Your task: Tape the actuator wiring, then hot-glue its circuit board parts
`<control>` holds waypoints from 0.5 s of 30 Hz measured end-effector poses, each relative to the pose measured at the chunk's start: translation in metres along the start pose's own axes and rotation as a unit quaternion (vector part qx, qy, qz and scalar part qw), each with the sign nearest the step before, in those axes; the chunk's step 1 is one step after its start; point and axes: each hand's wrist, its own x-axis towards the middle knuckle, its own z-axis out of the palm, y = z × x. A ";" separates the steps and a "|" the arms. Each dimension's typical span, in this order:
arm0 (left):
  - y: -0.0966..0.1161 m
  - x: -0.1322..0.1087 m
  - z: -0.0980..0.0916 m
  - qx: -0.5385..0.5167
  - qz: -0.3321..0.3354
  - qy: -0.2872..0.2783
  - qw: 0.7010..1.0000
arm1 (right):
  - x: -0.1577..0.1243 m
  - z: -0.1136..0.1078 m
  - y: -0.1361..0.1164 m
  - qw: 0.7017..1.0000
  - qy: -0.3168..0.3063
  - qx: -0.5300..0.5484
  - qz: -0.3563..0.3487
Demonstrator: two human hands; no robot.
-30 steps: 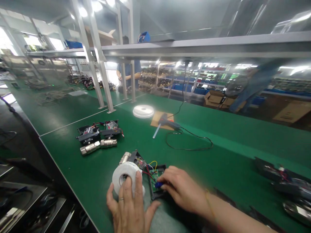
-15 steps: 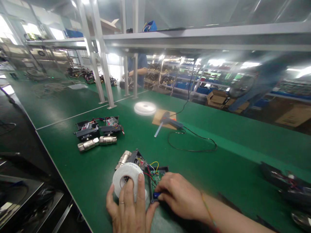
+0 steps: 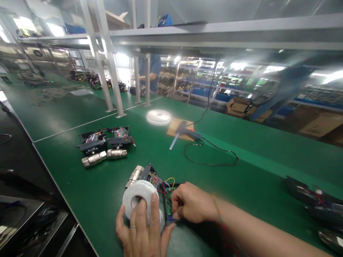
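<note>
A roll of white tape [image 3: 128,200] stands tilted in my left hand [image 3: 142,223], with a finger in its core and other fingers on its face. My left thumb reaches the near corner of an open dark housing [image 3: 165,210]. Inside the housing lies a green circuit board [image 3: 168,196], joined by red, white and yellow wires to a valve actuator [image 3: 147,174] with a metal valve body [image 3: 134,175]. My right hand [image 3: 191,203] has its fingers curled together over the board. Its thumb tip is by a blue part [image 3: 170,217] at the near end; what the fingers grip is hidden.
Two more actuators [image 3: 107,141] with metal valves sit to the left. Behind are a glue gun [image 3: 187,131] on cardboard, its looped cord, and a white reel [image 3: 158,117]. Dark units [image 3: 316,200] lie at right. Shelf posts [image 3: 111,64] rise from the green bench; a person [image 3: 153,73] stands beyond.
My right hand has shifted slightly and its fingers are bent further over the board, with the blue part lower against the housing. The left hand keeps its hold on the tape; the view has moved slightly.
</note>
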 end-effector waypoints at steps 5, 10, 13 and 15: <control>0.001 -0.002 0.002 0.004 -0.003 0.004 1.000 | -0.009 -0.003 0.007 0.998 -0.015 -0.015 -0.059; 0.000 -0.002 0.000 -0.007 -0.008 0.000 1.000 | -0.013 -0.009 0.014 0.970 -0.009 -0.126 -0.209; 0.000 -0.002 0.000 -0.013 -0.014 -0.003 1.000 | -0.010 -0.012 0.015 0.959 -0.022 -0.160 -0.235; 0.001 -0.003 0.000 -0.012 -0.016 -0.008 1.000 | -0.008 -0.014 0.015 0.952 -0.030 -0.175 -0.248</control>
